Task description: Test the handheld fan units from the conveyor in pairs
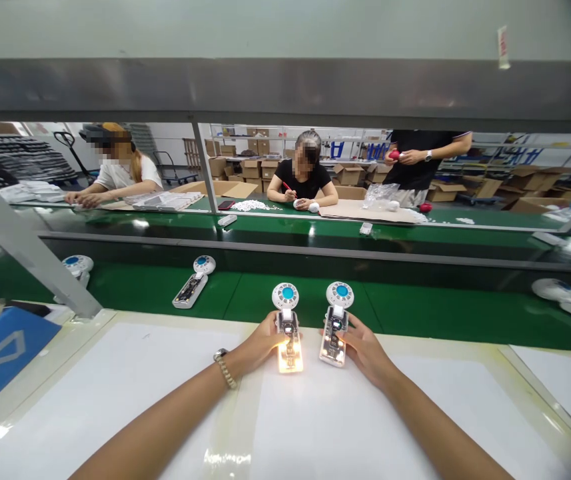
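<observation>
Two white handheld devices are held side by side above the far edge of the white worktop [165, 400]. Each has a round head with a blue centre and a clear-fronted body showing its circuit board. My left hand [261, 341], with a watch on the wrist, is closed around the left device [289, 323], whose lower body glows bright yellow-orange. Closed around the right device [334, 327] is my right hand [364, 347], thumb on its front; a few smaller lights show there. Fingers behind both bodies are mostly hidden.
Beyond the worktop runs a green conveyor belt [245, 287], carrying a similar device [192, 283] at left and another [568, 300] at right. A blue folder [5, 360] lies at far left. A slanted metal post [40, 247] stands nearby. Several people sit or stand across the line.
</observation>
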Available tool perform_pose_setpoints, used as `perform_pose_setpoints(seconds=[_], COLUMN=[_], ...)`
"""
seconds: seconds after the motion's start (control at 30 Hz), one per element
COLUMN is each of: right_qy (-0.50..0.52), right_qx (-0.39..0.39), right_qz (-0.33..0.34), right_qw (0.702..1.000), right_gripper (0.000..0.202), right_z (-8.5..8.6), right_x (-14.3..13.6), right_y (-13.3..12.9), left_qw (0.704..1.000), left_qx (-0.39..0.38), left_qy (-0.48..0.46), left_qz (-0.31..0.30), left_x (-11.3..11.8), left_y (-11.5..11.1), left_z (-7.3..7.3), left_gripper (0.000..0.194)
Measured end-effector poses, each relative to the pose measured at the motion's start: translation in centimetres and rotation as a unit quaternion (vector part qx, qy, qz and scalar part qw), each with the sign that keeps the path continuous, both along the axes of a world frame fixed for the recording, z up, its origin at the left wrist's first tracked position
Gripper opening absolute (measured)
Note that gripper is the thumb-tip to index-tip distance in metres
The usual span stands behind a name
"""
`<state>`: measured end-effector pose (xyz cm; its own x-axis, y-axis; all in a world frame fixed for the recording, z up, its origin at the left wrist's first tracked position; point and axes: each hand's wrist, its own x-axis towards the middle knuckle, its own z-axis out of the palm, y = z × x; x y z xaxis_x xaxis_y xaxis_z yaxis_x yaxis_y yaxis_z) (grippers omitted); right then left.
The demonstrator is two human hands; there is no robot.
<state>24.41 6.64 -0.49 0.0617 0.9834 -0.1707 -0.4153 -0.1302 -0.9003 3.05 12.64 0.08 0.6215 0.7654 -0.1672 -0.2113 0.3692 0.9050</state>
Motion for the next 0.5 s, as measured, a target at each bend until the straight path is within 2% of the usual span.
perform_pose_setpoints(seconds=[0.5], right_qy=[-0.001], right_qx=[0.005], right_qz=[0.008], right_qw=[1.000], right_gripper=[0.056], right_z=[0.02], right_x=[0.00], right_y=[0.00], left_qw=[1.000], left_qx=[0.007], left_qy=[0.005], left_qz=[0.005], left_x=[-0.03], left_y=[0.12], left_z=[0.07], left_gripper=[0.044])
